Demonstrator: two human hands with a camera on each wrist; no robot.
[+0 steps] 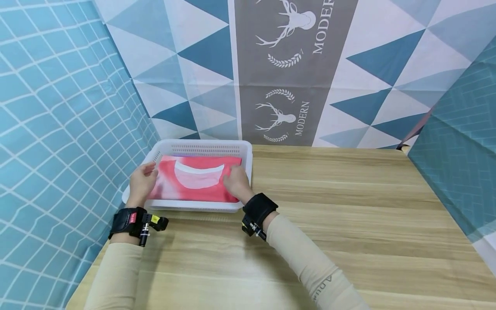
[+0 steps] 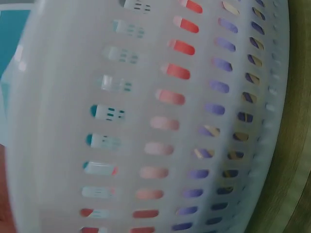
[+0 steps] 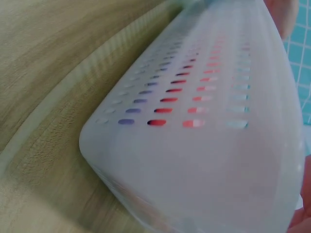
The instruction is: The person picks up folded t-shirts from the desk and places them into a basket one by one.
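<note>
A folded red and pink shirt (image 1: 190, 194) with a white neckband lies face up in a white plastic basket (image 1: 205, 141). My left hand (image 1: 142, 183) is over the basket's left end, fingers loosely bent beside the shirt's left edge. At the other end my right hand (image 1: 237, 184) reaches over the front rim, its fingers on the shirt right of the neckline; I cannot tell whether they pinch the cloth. Both wrist views mostly face the basket's slotted outer wall (image 2: 63, 121). Red and purple cloth shows through its slots, and part of the right hand (image 3: 303, 201) appears at the edge.
The basket stands on a wood-grain table (image 1: 348, 215), at its back left. A blue grid-patterned cloth (image 1: 58, 129) hangs close along the left side. Behind is a patterned backdrop (image 1: 279, 77), and a teal cloth (image 1: 461, 142) hangs at the right.
</note>
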